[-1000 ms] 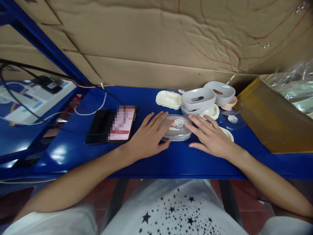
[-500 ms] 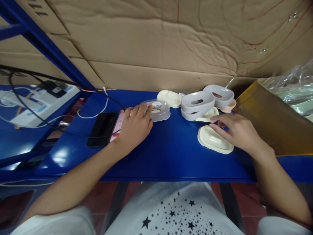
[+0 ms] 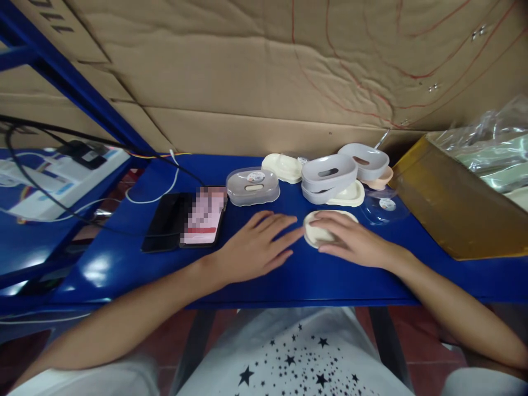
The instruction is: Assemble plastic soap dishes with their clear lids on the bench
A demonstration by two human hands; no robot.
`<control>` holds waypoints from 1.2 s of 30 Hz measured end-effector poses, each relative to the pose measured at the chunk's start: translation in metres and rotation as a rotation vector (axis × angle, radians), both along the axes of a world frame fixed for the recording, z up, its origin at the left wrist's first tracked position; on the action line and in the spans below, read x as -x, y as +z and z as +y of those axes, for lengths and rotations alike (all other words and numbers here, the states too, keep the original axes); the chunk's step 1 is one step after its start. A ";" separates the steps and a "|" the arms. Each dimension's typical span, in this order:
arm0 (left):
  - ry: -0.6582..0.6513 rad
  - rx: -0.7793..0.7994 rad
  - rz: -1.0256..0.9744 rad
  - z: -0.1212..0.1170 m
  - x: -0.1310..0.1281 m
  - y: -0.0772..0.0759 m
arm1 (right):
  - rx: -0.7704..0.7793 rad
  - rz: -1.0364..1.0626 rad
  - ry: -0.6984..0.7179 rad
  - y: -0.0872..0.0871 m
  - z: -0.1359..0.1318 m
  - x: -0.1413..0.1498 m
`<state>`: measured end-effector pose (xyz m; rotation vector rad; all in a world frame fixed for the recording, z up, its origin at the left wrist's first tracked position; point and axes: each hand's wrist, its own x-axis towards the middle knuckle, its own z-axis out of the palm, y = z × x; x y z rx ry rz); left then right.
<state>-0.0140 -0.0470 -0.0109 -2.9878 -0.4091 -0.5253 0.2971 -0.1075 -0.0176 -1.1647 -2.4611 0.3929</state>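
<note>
A cream soap dish base (image 3: 320,235) lies on the blue table in front of me. My right hand (image 3: 350,236) reaches over it from the right, with fingers across its top and thumb at the near edge, and covers part of it. Just to its left, my left hand (image 3: 264,245) is stretched out with fingers apart and nothing in it; the fingertips come close to the base's left rim. Beyond my left hand sits a grey soap dish (image 3: 237,190) under a clear plastic cover with a round sticker.
Grey soap dishes (image 3: 325,170) are stacked at the back among cream and peach pieces. Right of them lie a clear lid (image 3: 377,215) and a cardboard box (image 3: 449,209) holding plastic-wrapped items. Two phones (image 3: 165,223), cables and a power strip (image 3: 74,184) are at left.
My right hand and the cream base have moved left, toward the middle. My left hand has come off the covered grey dish and moved right and nearer. The clear lid now shows.
</note>
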 end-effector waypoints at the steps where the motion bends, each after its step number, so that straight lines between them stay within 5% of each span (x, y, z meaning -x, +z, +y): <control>1: -0.073 0.006 0.022 -0.003 -0.001 -0.002 | -0.010 0.028 0.038 -0.002 -0.001 0.005; 6: -0.154 0.088 0.073 -0.005 -0.003 -0.010 | -0.234 0.013 -0.073 0.008 -0.002 -0.005; 13: 0.130 0.158 0.015 0.005 -0.003 -0.018 | -0.416 -0.148 -0.413 0.017 0.017 -0.052; 18: 0.253 0.222 -0.042 0.001 -0.013 -0.027 | -0.339 -0.146 -0.413 0.000 0.031 -0.063; 36: 0.032 0.315 0.005 0.002 -0.005 -0.021 | -0.489 -0.225 -0.406 -0.005 0.027 -0.038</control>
